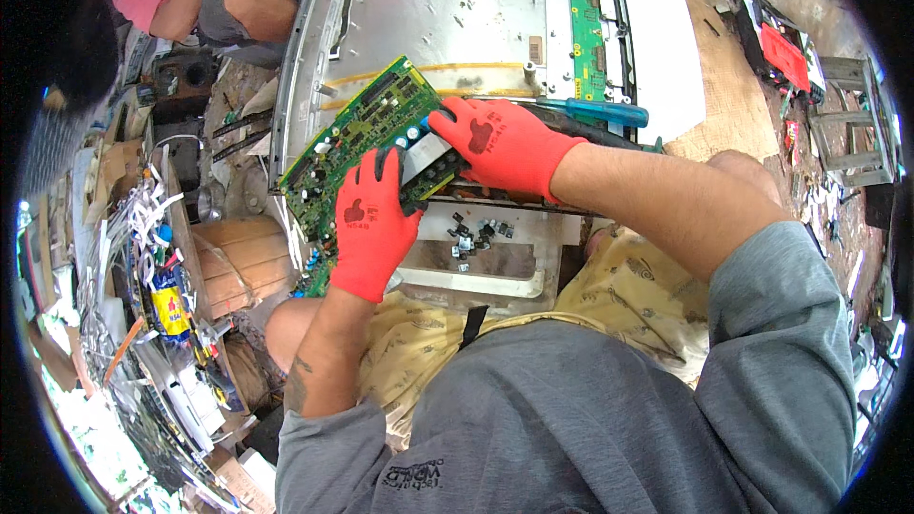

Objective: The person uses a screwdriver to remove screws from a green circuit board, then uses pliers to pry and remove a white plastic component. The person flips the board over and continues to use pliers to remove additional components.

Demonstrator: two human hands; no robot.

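Observation:
A green circuit board (367,124) is tilted over the near left edge of a large silver metal panel (447,9). Both hands wear red gloves with dark fingertips. My left hand (373,224) grips the board's near side, its fingers partly over the components. At the board's right end my right hand (505,145) is closed, fingers by a silver heat sink (425,158) and some round capacitors; its fingertips are partly hidden. A screwdriver with a blue handle (605,113) lies on the panel's near edge, right of my right hand.
Small black and silver parts (471,240) lie in a whitish tray (519,286) before me. Loose screws dot the panel, and a long green board (585,19) lines its right side. Another person's knee (252,5) is at the far left. Piled scrap and cables (157,257) fill the left.

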